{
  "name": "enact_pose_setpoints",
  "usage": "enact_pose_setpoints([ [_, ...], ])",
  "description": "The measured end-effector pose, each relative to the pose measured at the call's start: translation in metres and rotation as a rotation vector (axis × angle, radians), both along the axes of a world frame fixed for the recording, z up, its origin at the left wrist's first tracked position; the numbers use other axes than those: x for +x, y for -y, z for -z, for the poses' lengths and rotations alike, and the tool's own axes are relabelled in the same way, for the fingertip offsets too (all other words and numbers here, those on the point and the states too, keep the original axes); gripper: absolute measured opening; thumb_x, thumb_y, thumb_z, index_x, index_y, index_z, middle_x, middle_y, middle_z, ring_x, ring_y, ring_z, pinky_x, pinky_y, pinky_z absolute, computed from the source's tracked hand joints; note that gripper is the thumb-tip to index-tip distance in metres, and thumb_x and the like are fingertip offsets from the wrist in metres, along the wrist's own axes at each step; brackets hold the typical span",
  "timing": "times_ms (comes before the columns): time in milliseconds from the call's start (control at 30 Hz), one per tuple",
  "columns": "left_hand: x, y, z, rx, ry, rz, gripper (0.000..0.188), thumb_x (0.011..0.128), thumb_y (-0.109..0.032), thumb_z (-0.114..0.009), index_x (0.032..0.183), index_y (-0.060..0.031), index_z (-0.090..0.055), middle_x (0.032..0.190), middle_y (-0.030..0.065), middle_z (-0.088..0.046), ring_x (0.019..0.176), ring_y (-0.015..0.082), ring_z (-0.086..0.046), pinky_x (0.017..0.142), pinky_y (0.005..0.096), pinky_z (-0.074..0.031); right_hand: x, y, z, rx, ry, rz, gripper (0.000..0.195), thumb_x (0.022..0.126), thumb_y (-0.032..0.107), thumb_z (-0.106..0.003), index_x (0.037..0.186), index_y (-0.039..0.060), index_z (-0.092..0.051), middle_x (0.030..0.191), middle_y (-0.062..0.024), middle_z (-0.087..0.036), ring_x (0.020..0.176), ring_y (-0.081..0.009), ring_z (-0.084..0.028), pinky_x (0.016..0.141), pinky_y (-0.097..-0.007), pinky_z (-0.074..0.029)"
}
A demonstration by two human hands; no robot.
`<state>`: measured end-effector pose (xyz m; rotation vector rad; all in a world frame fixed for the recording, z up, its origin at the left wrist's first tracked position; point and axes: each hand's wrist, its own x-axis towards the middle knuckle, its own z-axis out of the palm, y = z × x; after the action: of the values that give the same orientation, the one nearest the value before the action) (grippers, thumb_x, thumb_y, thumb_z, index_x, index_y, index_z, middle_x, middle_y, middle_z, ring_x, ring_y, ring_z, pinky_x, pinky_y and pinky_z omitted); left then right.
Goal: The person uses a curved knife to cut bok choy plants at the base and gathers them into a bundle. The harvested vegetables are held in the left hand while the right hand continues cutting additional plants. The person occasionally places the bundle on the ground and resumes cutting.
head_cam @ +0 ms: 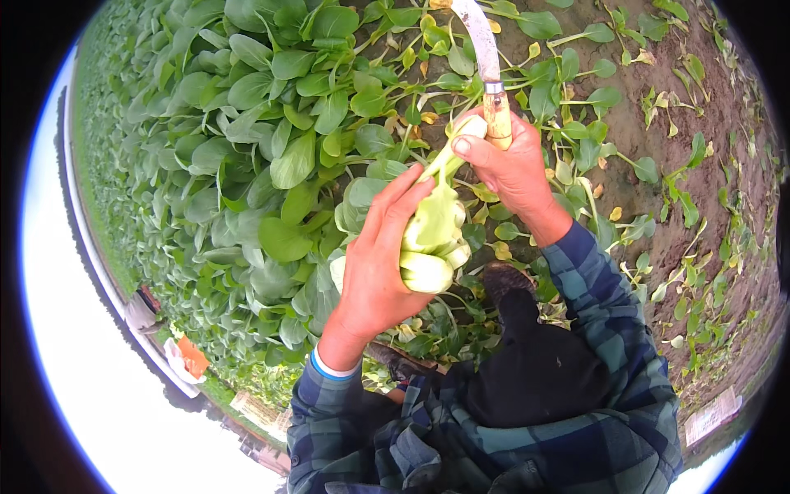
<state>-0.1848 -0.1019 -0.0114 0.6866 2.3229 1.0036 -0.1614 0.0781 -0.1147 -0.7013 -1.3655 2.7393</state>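
Note:
Several pale green heads of leafy greens, resembling bok choy (426,272), are bunched in my left hand (376,265), cut ends facing right. My right hand (512,167) grips the wooden handle of a curved harvesting knife (484,46), its soiled blade pointing away from me. Between my right thumb and the handle is the pale base of another stalk or head (472,128), which reaches down to the bunch. My right fingers are partly hidden behind the handle.
Dense leafy plants (259,123) fill the left side. Cut leaves lie on bare soil (648,154) at right. My shoes (509,284) stand among leaves. A person (143,312), an orange-and-white bag (192,358) and crates (713,417) are farther off.

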Motion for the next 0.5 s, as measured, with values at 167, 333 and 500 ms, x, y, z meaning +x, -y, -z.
enact_pose_setpoints([
  [167, -0.006, 0.019, -0.005, 0.498, 0.385, -0.416, 0.11, 0.063, 0.002, -0.078, 0.155, -0.0023, -0.018, 0.142, 0.0218, -0.048, 0.128, 0.0273, -0.052, 0.103, 0.0377, -0.046, 0.007, -0.028, -0.01, 0.34, -0.029, -0.285, 0.028, 0.078, 0.01, -0.082, 0.099, 0.0037, -0.063, 0.079, 0.0038, -0.061, 0.067, -0.0014, -0.054, 0.058, -0.0183, -0.045],
  [333, -0.007, 0.011, 0.026, 0.755, 0.608, -0.457, 0.114, 0.064, 0.0, -0.08, 0.157, -0.0056, -0.013, 0.137, 0.0196, -0.053, 0.126, 0.0259, -0.053, 0.103, 0.0387, -0.046, 0.006, 0.023, -0.028, -0.115, -0.038, -0.163, 0.026, 0.086, 0.015, -0.077, 0.103, 0.0036, -0.06, 0.089, 0.0003, -0.066, 0.066, -0.0021, -0.053, 0.056, -0.0191, -0.043],
  [500, 0.0, 0.005, 0.048, 0.655, 0.625, -0.503, 0.108, 0.064, -0.004, -0.083, 0.153, -0.0031, -0.023, 0.138, 0.0129, -0.051, 0.126, 0.0221, -0.051, 0.106, 0.0375, -0.044, 0.012, 0.034, -0.018, -0.028, 0.017, -0.049, 0.023, 0.092, 0.016, -0.072, 0.103, 0.0013, -0.059, 0.102, -0.0033, -0.07, 0.07, -0.0035, -0.057, 0.058, -0.022, -0.048],
])
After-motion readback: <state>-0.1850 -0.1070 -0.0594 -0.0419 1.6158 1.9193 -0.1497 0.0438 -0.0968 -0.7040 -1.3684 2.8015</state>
